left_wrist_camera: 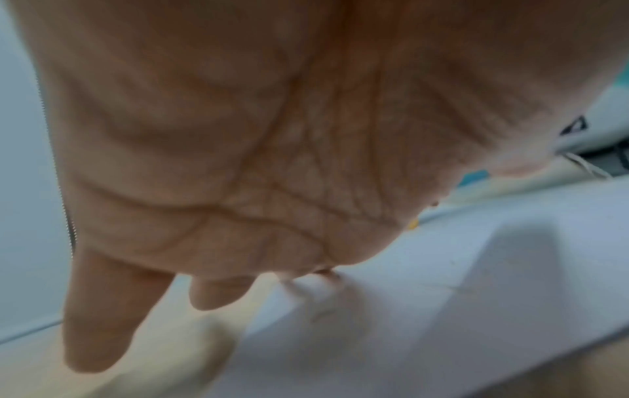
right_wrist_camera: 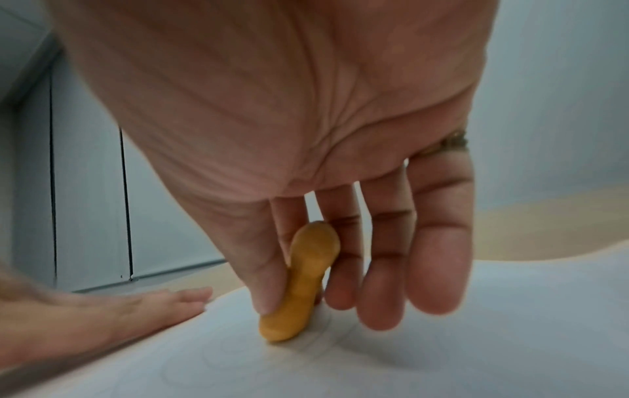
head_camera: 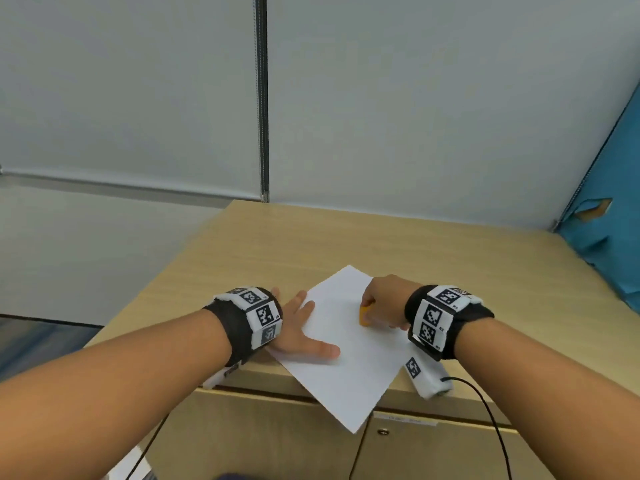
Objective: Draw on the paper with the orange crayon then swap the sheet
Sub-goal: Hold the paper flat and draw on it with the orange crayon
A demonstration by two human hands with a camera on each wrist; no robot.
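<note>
A white sheet of paper (head_camera: 346, 351) lies askew on the wooden table top (head_camera: 263, 247), its near corner hanging over the front edge. My left hand (head_camera: 301, 327) lies flat with spread fingers on the sheet's left edge. My right hand (head_camera: 381, 303) pinches a stubby orange crayon (head_camera: 364, 315) between thumb and forefinger, tip down on the paper. In the right wrist view the crayon (right_wrist_camera: 301, 285) stands on the paper (right_wrist_camera: 476, 350) over faint curved lines, and the other fingers (right_wrist_camera: 439, 242) hang beside it. The left wrist view shows my open palm (left_wrist_camera: 255, 148) above the sheet (left_wrist_camera: 476, 296).
Grey wall panels (head_camera: 415, 98) rise behind the table. A blue cloth (head_camera: 609, 220) hangs at the right. Cabinet doors (head_camera: 433, 452) with a lock lie below the front edge. Black cables (head_camera: 491, 420) trail from the wrist bands.
</note>
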